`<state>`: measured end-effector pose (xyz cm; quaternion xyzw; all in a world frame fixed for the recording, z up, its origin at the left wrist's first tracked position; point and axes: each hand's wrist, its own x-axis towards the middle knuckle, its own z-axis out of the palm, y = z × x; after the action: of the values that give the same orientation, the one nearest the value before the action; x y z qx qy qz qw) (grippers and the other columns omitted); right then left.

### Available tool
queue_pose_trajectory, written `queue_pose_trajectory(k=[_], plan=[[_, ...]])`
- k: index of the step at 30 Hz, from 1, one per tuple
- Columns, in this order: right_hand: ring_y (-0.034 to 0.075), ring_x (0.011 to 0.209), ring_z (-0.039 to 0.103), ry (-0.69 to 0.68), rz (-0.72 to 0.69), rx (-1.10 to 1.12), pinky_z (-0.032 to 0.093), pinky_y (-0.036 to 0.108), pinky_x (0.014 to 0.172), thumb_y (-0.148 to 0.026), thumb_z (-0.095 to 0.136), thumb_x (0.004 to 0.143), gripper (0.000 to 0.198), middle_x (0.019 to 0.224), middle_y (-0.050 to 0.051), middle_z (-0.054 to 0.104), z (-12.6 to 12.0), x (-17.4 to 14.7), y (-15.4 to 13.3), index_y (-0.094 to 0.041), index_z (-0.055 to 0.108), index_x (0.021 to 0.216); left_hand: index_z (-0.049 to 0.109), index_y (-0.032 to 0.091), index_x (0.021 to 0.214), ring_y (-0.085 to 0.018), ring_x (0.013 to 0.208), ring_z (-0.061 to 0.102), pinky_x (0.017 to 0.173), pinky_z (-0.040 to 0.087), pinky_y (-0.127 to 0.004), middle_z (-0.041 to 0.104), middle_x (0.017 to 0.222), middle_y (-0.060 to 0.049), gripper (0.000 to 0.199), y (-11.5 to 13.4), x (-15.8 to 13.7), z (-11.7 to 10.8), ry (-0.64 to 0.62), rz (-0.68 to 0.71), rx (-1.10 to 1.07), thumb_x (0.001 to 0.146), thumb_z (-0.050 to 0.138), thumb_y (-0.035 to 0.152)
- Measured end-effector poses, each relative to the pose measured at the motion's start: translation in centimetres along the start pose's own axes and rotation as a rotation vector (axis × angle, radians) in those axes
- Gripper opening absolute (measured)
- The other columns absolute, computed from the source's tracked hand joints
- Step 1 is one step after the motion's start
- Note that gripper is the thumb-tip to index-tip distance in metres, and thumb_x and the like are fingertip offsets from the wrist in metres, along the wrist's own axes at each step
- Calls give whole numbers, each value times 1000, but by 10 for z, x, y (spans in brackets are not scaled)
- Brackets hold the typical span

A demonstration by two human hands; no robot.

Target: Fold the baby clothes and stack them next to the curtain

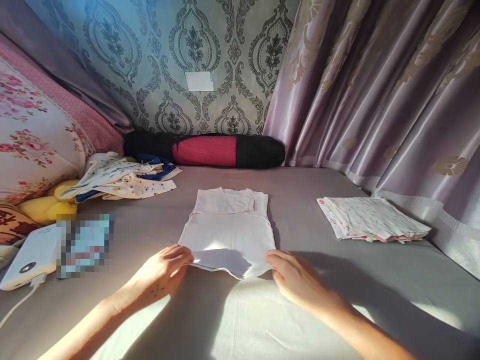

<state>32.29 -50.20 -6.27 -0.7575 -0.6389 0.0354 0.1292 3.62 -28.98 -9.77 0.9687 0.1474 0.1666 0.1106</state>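
Observation:
A small white garment [228, 230], perhaps a shirt, lies flat on the grey sheet, with one part folded across its far end. My left hand [174, 262] pinches its near left corner. At the near right corner, my right hand [285, 267] has its fingers closed on the cloth. The near edge sags slightly between both hands and touches or almost touches the sheet; which of these I cannot tell. Fingertips of both hands are partly hidden by the cloth and the knuckles.
A stack of folded clothes [375, 220] lies at the right. Loose printed clothes [123, 180] are heaped at the back left, near a yellow plush toy [47, 207]. A white power bank [32, 257] with a cable is at the left. A black and red roll [204, 150] lies along the wall.

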Motion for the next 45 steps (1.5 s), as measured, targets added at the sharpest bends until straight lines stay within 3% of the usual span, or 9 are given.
queue_pose_trajectory(k=[4,8,12,15,18,23,32,45], plan=[[12,64,54,-111,99,173,33,22,59,-18,40,88,25,69,-3,61,-14,16,17,-21,61,74,68,23,89,-15,74,64,62,48,-22,70,89,-2,31,-22,6,-22,-30,-304,-52,92,43,41],[11,54,44,-69,266,325,25,22,52,-30,46,88,25,57,-4,53,-9,38,34,-18,57,69,69,22,88,-17,66,61,59,45,-24,66,72,0,41,-29,32,-38,7,-533,-194,87,45,56],[13,57,49,48,289,472,29,22,53,-34,48,87,27,61,-1,59,2,65,49,-17,60,70,65,17,84,-17,62,56,57,39,-24,59,63,0,41,-40,64,-33,120,-559,-230,86,44,53],[14,59,50,94,370,317,29,23,53,-33,46,89,29,63,1,60,7,88,53,-17,60,69,62,17,82,-17,64,54,57,37,-24,56,64,0,34,-51,91,-23,175,-605,-171,85,43,45],[15,66,54,101,480,118,28,24,54,-30,43,93,29,71,3,63,10,111,51,-18,61,75,59,19,80,-18,68,55,58,36,-25,58,68,-2,25,-58,117,-15,150,-684,-65,85,41,36],[20,91,62,68,609,10,36,24,63,-30,37,98,28,98,7,68,17,140,47,-20,63,96,58,23,94,-25,91,63,62,38,-27,69,96,-8,25,-63,148,-4,100,-811,59,92,34,31],[22,99,65,115,642,-48,45,29,76,-30,31,101,31,104,10,68,31,170,51,-19,58,112,49,21,116,-28,103,63,70,44,-33,66,115,-12,32,-66,167,12,135,-840,132,100,24,32],[23,101,66,187,695,-37,47,30,78,-28,30,102,32,113,15,65,37,191,57,-14,56,114,49,18,115,-27,101,64,74,46,-34,65,113,-15,33,-74,185,23,177,-856,108,101,22,32]])
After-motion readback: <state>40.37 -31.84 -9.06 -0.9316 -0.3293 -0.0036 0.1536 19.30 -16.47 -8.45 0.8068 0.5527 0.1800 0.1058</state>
